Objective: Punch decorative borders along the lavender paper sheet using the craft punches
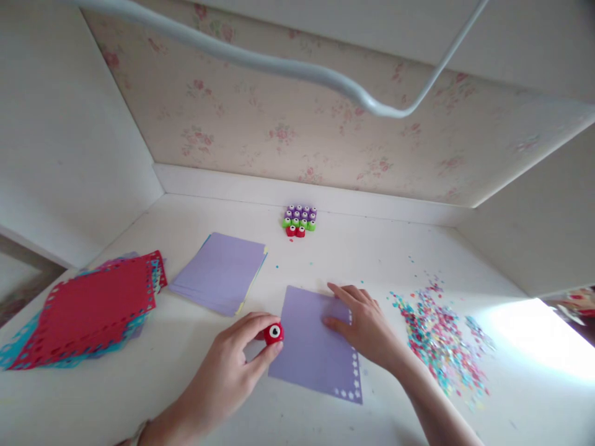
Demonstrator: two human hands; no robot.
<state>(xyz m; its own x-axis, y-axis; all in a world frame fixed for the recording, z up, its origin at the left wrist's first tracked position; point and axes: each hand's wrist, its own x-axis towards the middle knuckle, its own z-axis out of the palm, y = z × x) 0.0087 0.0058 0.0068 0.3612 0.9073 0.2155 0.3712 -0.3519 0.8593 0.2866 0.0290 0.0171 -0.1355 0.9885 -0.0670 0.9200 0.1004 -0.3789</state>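
Between the thumb and fingers of my left hand (227, 365) is a small red paper punch (274, 333), its white top with a dark mark facing up. It is at the left edge of a purple sheet of paper (309, 350); whether the edge is inside the punch I cannot tell. Small punched shapes line the sheet's right edge and its lower right corner. My right hand (367, 322) lies on the upper right of this sheet, fingers apart, hiding part of the punched edge.
A stack of purple paper (227, 272) lies left of the sheet. Farther left are punched red sheets (100, 303) over blue ones. Several purple, green and red punches (300, 220) stand near the back wall. Colourful paper confetti (441, 337) is heaped on the right. A white cable (279, 69) hangs above.
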